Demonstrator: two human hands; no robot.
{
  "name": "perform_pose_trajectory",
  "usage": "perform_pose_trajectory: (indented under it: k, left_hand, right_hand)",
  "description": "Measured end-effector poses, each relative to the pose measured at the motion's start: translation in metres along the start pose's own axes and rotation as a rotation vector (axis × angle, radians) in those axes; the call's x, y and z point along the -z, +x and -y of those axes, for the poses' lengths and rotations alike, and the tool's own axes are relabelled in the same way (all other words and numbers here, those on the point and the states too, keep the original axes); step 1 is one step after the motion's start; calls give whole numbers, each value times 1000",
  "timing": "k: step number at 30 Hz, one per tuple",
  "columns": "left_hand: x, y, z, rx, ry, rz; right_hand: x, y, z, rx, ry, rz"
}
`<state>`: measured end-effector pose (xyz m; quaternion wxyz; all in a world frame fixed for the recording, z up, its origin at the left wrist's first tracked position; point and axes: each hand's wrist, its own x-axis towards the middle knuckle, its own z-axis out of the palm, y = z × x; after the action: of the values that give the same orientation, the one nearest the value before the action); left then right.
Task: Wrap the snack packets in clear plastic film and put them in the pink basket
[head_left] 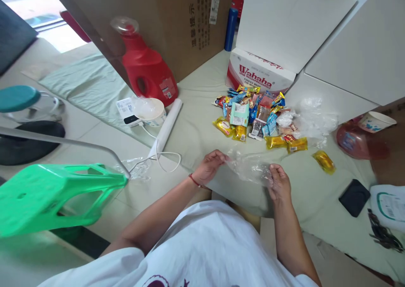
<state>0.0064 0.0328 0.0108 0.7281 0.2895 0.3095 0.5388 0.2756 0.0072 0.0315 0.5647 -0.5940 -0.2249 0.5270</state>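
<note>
Between my hands a clear plastic bag (248, 168) is stretched out in front of my body, above the pale green cloth (196, 131). My left hand (209, 168), with a red string bracelet at the wrist, pinches one end of it. The other end is gripped by the fingers of my right hand (279, 182). Beyond the bag lies a heap of wrapped snacks (239, 115) in many colours. A yellow-wrapped snack (324, 162) sits apart from the heap, to the right. Crumpled clear plastic bags (313, 118) are piled beside the snacks.
A Wahaha carton (257, 72) stands behind the snacks. On the left are a red detergent jug (148, 67), a white roll (169, 126), a paper tub (155, 112) and a green stool (63, 194). To the right lie a black square object (354, 197) and a white pack (390, 204).
</note>
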Motion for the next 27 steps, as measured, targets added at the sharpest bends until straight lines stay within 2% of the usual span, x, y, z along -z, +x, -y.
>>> perform_pose_trajectory:
  k: [3, 6, 9, 12, 13, 14, 15, 17, 18, 19, 21, 23, 25, 27]
  left_hand:
    - [16, 3, -9, -9, -138, -56]
    - [26, 7, -13, -36, -157, -80]
    - [28, 8, -12, -64, -12, -58]
    - [19, 3, -13, -107, 213, 63]
    - [14, 1, -15, -115, 290, 118]
    - [8, -2, -18, -123, 368, 171]
    - [2, -5, -22, -134, 447, 214]
    - [-10, -9, -28, -159, 587, 272]
    - [-14, -11, -30, -165, 633, 285]
    - [-18, -12, -31, -154, 653, 293]
    - [-21, -11, -30, -72, 612, 293]
    - [-22, -6, -27, 93, 487, 249]
    - [-23, 4, -22, 294, 368, 126]
    - [-27, 14, -17, 449, 341, -21]
  right_hand:
    - [17, 4, -1, 65, -23, -37]
    - [32, 12, -3, 149, -144, -92]
    - [43, 19, 3, 268, -460, -147]
    - [40, 17, 23, 530, -778, -203]
    - [34, 14, 31, 602, -791, -161]
    - [27, 11, 37, 629, -752, -65]
    - [19, 8, 43, 597, -688, 88]
    - [0, 4, 49, 407, -586, 448]
    - [-10, 4, 49, 305, -576, 580]
    - [-18, 5, 49, 233, -594, 655]
    - [-30, 10, 47, 208, -668, 680]
    - [-37, 15, 49, 293, -708, 662]
    - [-40, 15, 56, 419, -705, 682]
    - [-40, 11, 66, 550, -676, 689]
